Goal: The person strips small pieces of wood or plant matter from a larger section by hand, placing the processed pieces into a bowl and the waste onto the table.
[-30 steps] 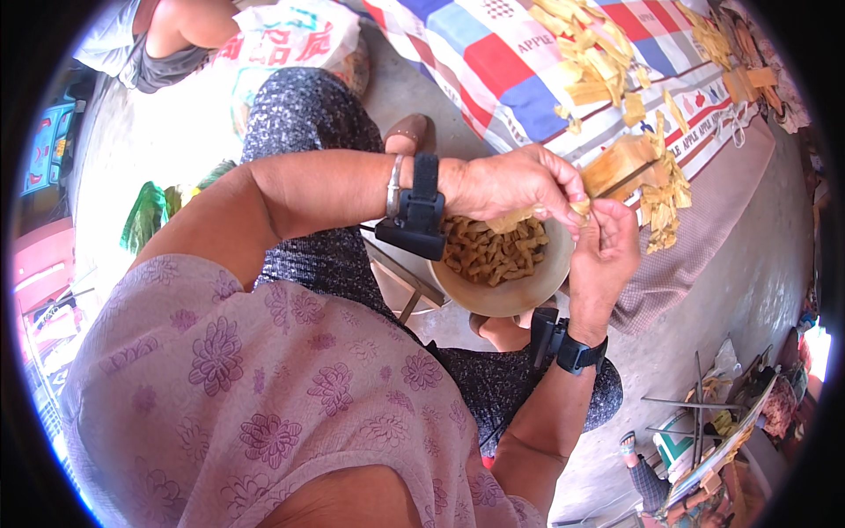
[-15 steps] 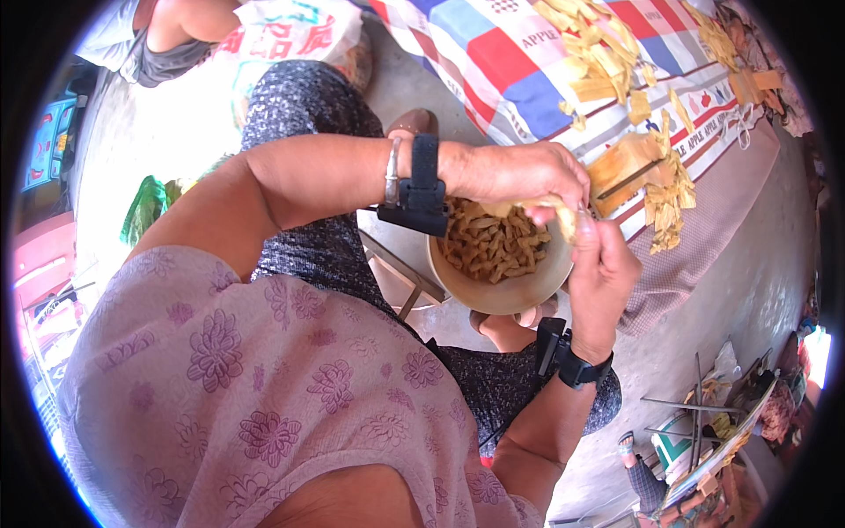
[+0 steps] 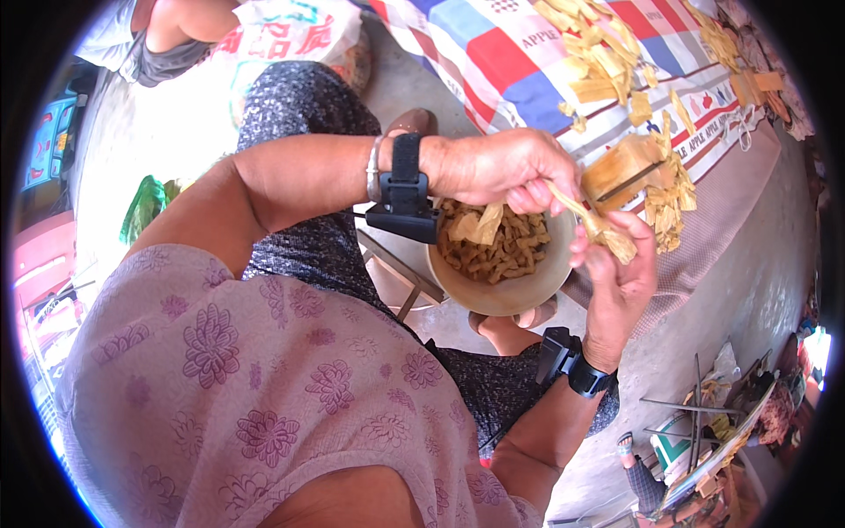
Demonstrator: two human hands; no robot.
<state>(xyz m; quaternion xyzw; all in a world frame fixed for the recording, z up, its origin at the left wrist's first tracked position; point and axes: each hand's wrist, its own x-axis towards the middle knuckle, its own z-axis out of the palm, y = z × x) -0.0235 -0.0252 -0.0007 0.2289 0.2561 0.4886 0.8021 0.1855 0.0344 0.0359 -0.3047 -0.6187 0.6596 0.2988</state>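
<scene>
My left hand (image 3: 519,172) pinches one end of a twisted yellow-brown dried strip (image 3: 591,222), above the far right rim of a pale bowl (image 3: 502,302). Around the strip's frayed other end curl the fingers of my right hand (image 3: 623,268), loosely closed with the thumb below. A wider flap of similar strip (image 3: 480,225) hangs under the left palm, over the bowl; whether the left hand holds it is hidden. Short curled brown pieces (image 3: 506,255) fill much of the bowl. Just beyond my hands lies a wooden block (image 3: 620,169) with a dark slot.
Loose strips (image 3: 607,53) are heaped on a checked, printed cloth (image 3: 502,62). More strips (image 3: 666,216) lie beside the block. A printed plastic sack (image 3: 290,35) stands far left, near another person's leg (image 3: 180,31). Sticks and a white-green bucket (image 3: 673,451) are at lower right.
My hands have moved apart, the right one lower and to the right, so the strip now stretches between them. The flap under my left palm shows more clearly.
</scene>
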